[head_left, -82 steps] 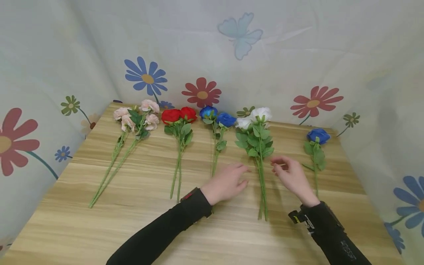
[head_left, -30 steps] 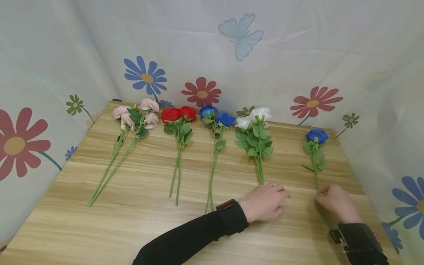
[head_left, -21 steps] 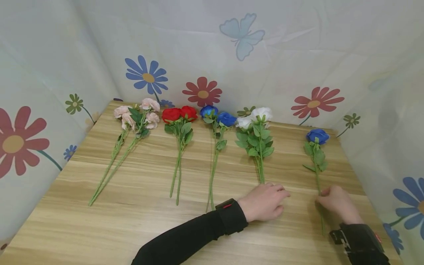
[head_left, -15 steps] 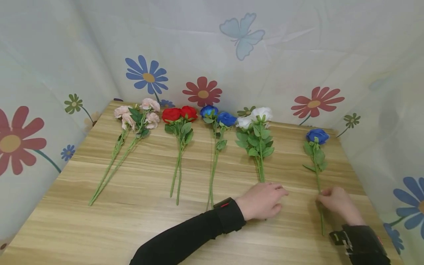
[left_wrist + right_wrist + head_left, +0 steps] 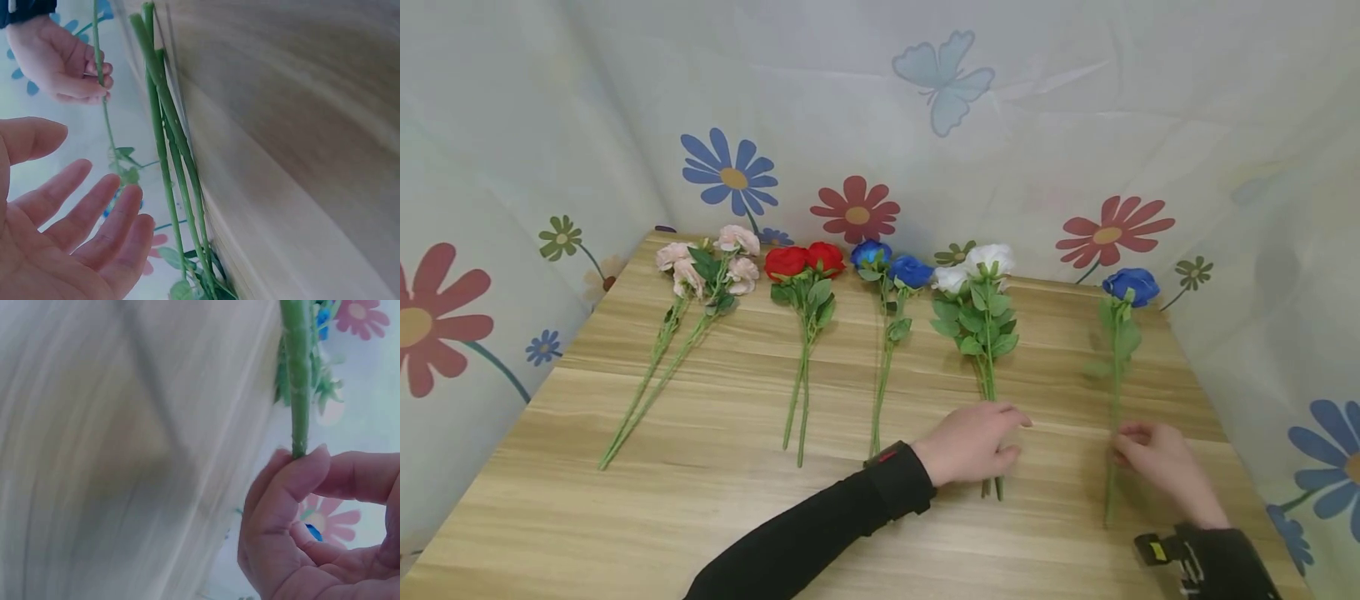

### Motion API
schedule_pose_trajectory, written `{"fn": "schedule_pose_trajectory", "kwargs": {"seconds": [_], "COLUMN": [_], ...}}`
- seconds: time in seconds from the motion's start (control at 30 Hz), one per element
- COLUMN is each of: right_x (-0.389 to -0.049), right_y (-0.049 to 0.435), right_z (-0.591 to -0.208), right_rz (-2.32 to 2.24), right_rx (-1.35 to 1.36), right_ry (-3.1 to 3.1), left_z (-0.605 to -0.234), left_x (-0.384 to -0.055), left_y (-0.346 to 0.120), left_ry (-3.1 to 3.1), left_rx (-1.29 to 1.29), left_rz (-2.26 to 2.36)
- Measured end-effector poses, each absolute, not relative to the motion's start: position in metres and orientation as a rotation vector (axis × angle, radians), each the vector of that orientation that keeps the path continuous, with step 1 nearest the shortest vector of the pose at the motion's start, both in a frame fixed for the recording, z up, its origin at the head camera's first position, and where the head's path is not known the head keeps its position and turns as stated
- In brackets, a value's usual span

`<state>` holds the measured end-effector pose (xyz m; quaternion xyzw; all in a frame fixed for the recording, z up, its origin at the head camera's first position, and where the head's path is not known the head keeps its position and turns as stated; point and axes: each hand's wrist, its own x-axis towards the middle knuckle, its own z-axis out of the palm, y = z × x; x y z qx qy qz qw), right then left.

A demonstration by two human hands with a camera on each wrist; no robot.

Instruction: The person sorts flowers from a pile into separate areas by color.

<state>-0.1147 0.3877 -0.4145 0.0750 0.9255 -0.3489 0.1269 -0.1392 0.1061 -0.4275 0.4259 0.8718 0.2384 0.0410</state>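
Note:
At the right of the table, my right hand (image 5: 1168, 467) pinches the stem of a single blue rose (image 5: 1131, 287) between thumb and fingers. In the right wrist view its green stem (image 5: 299, 381) runs out of the fingertips. The left wrist view shows that stem raised off the tabletop. My left hand (image 5: 973, 443) hovers over the lower stems of the white roses (image 5: 992, 258), covering part of them in the head view. Its fingers are relaxed and apart, holding nothing, beside the bunch of stems (image 5: 172, 131) in the left wrist view.
Along the back of the wooden table (image 5: 700, 525) lie pale pink roses (image 5: 741, 275), red roses (image 5: 788, 262) and two blue roses (image 5: 912, 271), stems toward the front. A flower-printed curtain (image 5: 1037, 150) encloses the back and sides.
My right hand has gone from beside the white roses to the lone blue rose's stem and lifted it. My left hand moved right across the white roses' stems, then slightly back left.

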Motion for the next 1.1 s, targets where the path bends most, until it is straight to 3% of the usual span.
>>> {"fn": "schedule_pose_trajectory", "kwargs": {"seconds": [0.6,1.1], "right_x": [-0.110,-0.110], "right_y": [0.310,0.268], "right_z": [-0.402,-0.405], "right_rz": [-1.352,-1.496], "right_rx": [0.043,-0.110], "right_ry": [2.806,2.742], "left_z": [-0.432,-0.432], "left_x": [-0.162,-0.177], "left_y": [0.082,0.081], "left_ry": [2.287,2.114], "left_rx": [0.799,0.566], "left_rz": [1.611,1.823]}}
